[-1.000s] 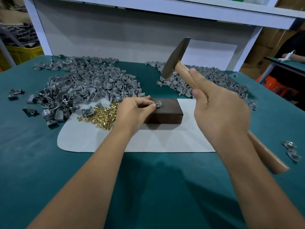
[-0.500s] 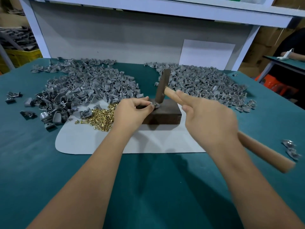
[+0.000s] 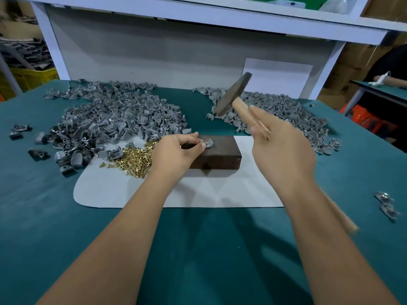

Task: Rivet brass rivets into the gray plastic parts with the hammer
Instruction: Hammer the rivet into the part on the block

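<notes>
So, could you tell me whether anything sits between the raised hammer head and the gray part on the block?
Nothing visible does. The hammer head hangs in open air above the gray part; the left hand pinches its left edge, beside the strike path.

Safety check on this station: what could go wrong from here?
1. The left hand pinches the gray part on the dark block directly under the raised hammer; an off-target blow could hit its fingers.
2. The part sits near the block's back edge; a glancing strike could knock it off.
</notes>
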